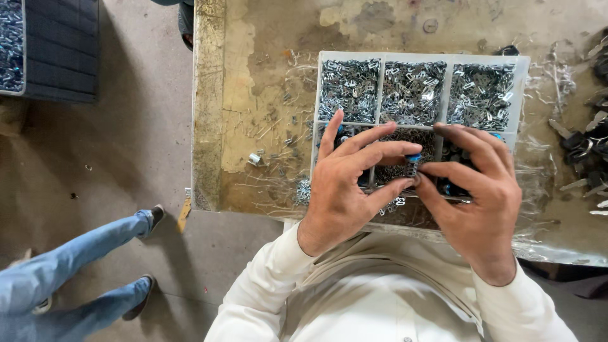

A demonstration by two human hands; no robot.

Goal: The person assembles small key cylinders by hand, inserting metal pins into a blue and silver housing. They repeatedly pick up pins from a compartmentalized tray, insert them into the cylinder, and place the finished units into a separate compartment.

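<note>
Worn table [253, 95] | both hands' fingers [386, 149] spread — pinching blue-capped part [413, 163]

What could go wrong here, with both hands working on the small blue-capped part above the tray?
The part is pinched only by fingertips of the left hand and right hand; it may slip into the tray and be lost among the metal clips. The tray sits near the table edge, so a push might tip it.

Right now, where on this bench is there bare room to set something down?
The worn brown benchtop is mostly bare left of the white compartment tray, with scattered clips nearer it, and behind the tray. It is crowded at the right edge with dark metal parts, and in front, where both hands work.
</note>
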